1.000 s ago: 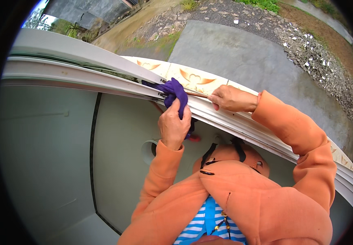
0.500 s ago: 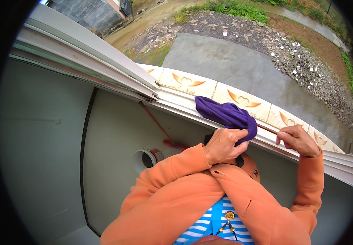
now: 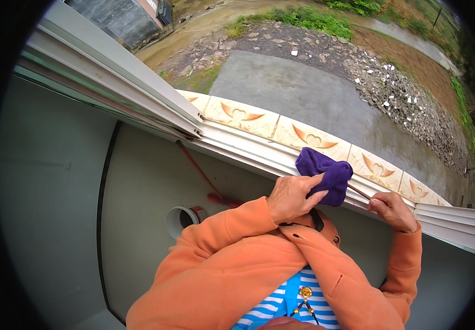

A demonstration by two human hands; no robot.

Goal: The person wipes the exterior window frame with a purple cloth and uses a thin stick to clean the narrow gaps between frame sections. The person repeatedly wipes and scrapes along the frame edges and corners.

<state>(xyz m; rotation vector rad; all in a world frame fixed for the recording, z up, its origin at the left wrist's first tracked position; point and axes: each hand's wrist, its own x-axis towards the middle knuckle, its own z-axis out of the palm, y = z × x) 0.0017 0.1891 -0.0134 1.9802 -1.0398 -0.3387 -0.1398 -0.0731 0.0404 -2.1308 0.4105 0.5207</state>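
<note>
A purple cloth (image 3: 330, 177) is bunched over the white window track (image 3: 248, 141). My left hand (image 3: 294, 196) grips the near side of the cloth, with the fingers pressed on its folds. A thin brown stick (image 3: 359, 191) runs from the cloth toward the right; its other end is covered by the cloth. My right hand (image 3: 395, 211) is closed round the stick's right end, just above the track.
White sliding-window frames (image 3: 116, 77) stand at the left. Patterned cream tiles (image 3: 310, 136) line the outer ledge above a concrete yard (image 3: 292, 82). On the floor inside are a white bucket (image 3: 172, 223) and a red-handled broom (image 3: 196, 166).
The cloth's loose left end has been drawn in, and the cloth is now more compactly bunched around the stick. My right hand has shifted slightly nearer and to the left.
</note>
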